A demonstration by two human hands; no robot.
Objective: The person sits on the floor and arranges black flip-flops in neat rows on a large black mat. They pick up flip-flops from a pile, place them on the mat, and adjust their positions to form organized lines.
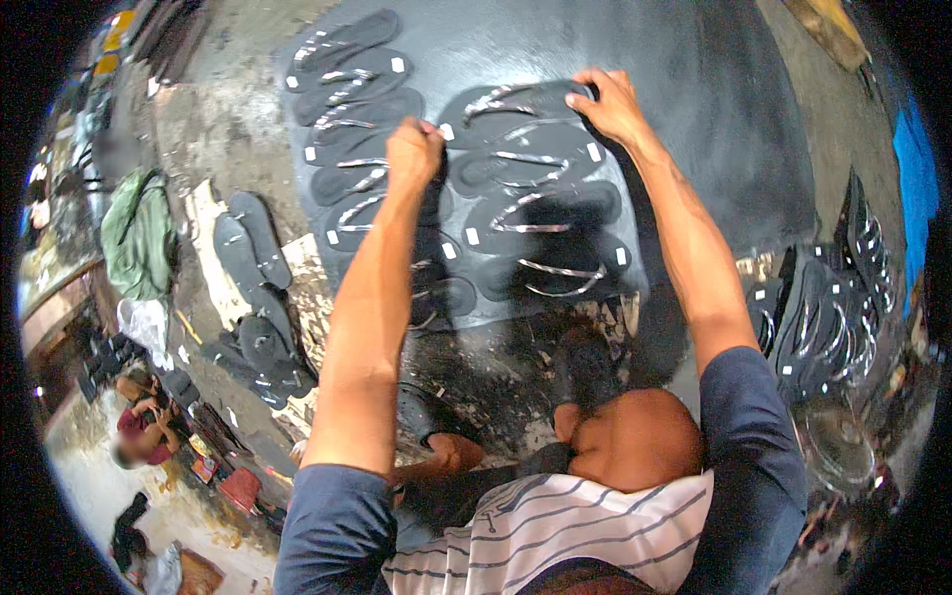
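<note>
- Nearest the camera: a striped cloth (555, 526) over the lap, with a bare knee (635, 436) just above it; both forearms run up from the lower edge to the dark sheet (535, 208).
- The dark sheet lies flat on the black table (694, 89), carrying rows of flip-flop sandals (535, 233) with silvery straps; a second set of sandals (347, 109) lies just left of the sheet.
- Left hand (412, 154): closed into a fist, pinching the sheet's upper left edge.
- Right hand (607, 104): fingers spread, pressed on the sheet's top right corner.
- Handling judgement: the sheet looks like soft, flexible foam rubber; probably light but floppy; take hold at two opposite edges, so the span does not sag and shed the sandals.
- More strapped soles (833, 317) stand stacked right of the sheet.
</note>
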